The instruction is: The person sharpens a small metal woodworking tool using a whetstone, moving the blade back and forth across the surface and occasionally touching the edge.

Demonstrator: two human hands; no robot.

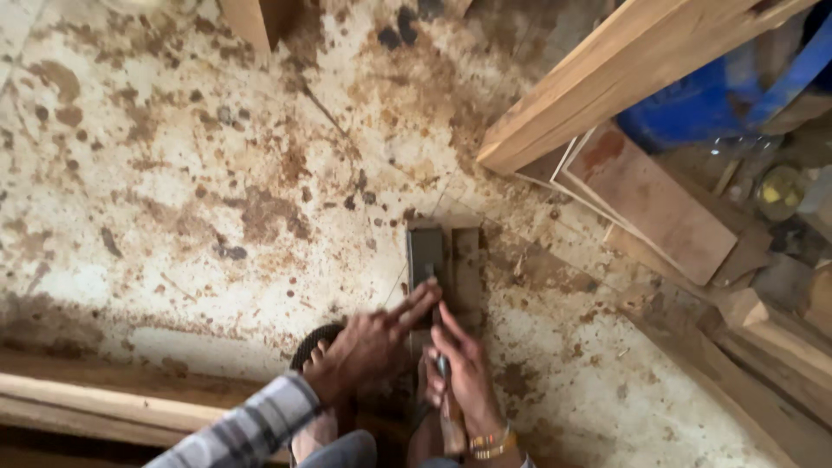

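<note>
The right hand (464, 368) keeps a clenched grip on what looks like a chisel (440, 364), its tip on the dark stone block (444, 260) on the stained floor (173, 173); the left hand (373, 342), grip released, presses flat fingers (416, 303) on the blade.

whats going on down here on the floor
A person crouches over a dark rectangular sharpening stone on the stained floor. The right hand grips a slim metal tool by its handle, and the left hand presses its fingers down near the tip on the stone. Wooden planks lie nearby.
</note>
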